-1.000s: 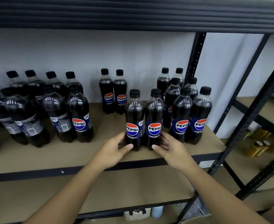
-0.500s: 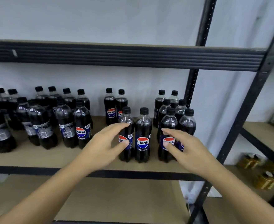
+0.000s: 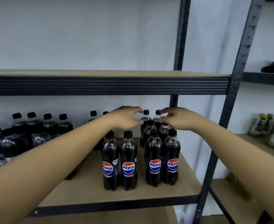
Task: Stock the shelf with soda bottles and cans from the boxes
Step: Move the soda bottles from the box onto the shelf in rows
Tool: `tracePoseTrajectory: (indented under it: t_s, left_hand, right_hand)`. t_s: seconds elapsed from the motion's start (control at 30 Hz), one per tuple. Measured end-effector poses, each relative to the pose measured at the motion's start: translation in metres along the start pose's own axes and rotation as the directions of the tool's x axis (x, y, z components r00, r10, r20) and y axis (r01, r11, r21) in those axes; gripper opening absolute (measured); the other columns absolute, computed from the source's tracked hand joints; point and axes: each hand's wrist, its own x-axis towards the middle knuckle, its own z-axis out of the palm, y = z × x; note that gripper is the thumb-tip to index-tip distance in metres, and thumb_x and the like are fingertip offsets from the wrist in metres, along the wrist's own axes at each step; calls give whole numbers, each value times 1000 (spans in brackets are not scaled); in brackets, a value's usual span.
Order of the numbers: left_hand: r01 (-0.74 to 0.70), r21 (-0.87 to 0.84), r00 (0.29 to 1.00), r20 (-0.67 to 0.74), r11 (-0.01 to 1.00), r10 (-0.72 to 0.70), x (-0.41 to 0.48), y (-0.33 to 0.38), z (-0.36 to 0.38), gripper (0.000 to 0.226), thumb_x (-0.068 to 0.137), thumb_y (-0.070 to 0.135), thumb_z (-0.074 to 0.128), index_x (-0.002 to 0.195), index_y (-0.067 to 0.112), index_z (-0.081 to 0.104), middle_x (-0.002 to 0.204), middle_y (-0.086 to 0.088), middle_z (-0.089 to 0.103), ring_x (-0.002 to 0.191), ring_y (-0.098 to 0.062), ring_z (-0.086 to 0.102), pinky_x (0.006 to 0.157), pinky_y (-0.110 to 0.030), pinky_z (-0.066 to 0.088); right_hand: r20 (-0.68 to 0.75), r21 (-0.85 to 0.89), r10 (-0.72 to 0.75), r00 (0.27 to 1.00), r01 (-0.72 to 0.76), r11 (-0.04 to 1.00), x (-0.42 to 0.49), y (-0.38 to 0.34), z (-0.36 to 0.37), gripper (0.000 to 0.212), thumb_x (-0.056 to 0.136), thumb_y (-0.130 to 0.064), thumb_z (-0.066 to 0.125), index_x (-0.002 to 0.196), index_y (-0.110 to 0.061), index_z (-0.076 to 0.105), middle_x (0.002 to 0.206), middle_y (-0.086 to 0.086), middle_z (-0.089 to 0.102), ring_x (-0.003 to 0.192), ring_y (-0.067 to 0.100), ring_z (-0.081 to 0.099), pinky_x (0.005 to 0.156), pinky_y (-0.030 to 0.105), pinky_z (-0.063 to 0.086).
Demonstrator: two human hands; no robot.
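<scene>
1. A tall metal rack with dark posts (image 3: 180, 46) is set against a plain white wall (image 3: 84, 33). A second rack (image 3: 262, 139) is seen to the right, with blurred yellow packs (image 3: 272, 128) on it.
2. The middle shelf (image 3: 178, 185) is a brown board with a dark front edge. Much of it is already filled, so a good part of the stocking looks done.
3. The shelf above (image 3: 100, 73) is seen to be bare, so more is likely left to do. No boxes and no cans are seen, so how much is left cannot be told.
4. A big group of dark soda bottles (image 3: 26, 135) is stood at the left, partly blurred.
5. Two front bottles (image 3: 119, 162) are stood side by side in the middle. Just beside them, a block of bottles (image 3: 163, 157) is lined up in pairs going back to the wall.
6. The left hand (image 3: 126, 118) is held over the back pair (image 3: 146, 115), fingers curled and spread, near a cap. The right hand (image 3: 173, 118) is held the same way by the other cap. Nothing is seen to be gripped; whether the caps are touched cannot be told.
</scene>
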Motion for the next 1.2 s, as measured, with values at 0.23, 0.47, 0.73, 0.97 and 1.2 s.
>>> tracePoseTrajectory:
  t_s: [0.23, 0.47, 0.73, 0.97, 1.2]
  left_hand:
    - [5, 53, 993, 120, 999, -12, 99, -30, 10, 73, 97, 51, 62, 157, 24, 31, 157, -7, 42, 136, -26, 48, 97, -28, 40]
    - [-76, 57, 978, 199, 996, 63, 159, -51, 27, 76, 97, 49, 62, 159, 21, 29, 158, -8, 40, 139, -27, 45, 102, -29, 37]
    - [-242, 55, 965, 115, 969, 235, 170, -54, 39, 37, 102, 33, 60, 131, 11, 59, 122, 2, 60, 101, -14, 53, 80, -23, 35]
    - [-264, 33, 963, 75, 964, 261, 163, -63, 38, 27, 100, 29, 65, 121, 13, 62, 103, 10, 55, 86, -8, 51, 70, -20, 36]
    - [-225, 98, 972, 90, 969, 217, 139, -93, 30, 27, 94, 39, 70, 112, 19, 67, 101, 9, 62, 96, -14, 60, 78, -26, 47]
  right_hand:
    - [47, -151, 146, 988, -137, 979, 82, 7, 7, 52, 103, -43, 50, 150, -20, 47, 157, 4, 42, 142, 26, 41, 110, 32, 35]
    - [104, -242, 260, 960, -229, 943, 138, 9, 24, 48, 104, -34, 52, 144, -8, 51, 137, 10, 59, 118, 27, 58, 91, 34, 49]
    - [88, -235, 322, 943, -294, 926, 184, 26, 45, 32, 101, -33, 58, 124, -10, 59, 67, 3, 57, 68, 23, 60, 72, 36, 59]
    - [88, -234, 244, 966, -218, 947, 190, 26, 48, 28, 94, -32, 66, 111, -10, 66, 74, 12, 67, 65, 24, 60, 56, 27, 46]
    - [131, -258, 68, 989, -32, 966, 175, -16, 51, 17, 89, -30, 72, 102, -19, 74, 92, 10, 77, 81, 24, 74, 76, 31, 57]
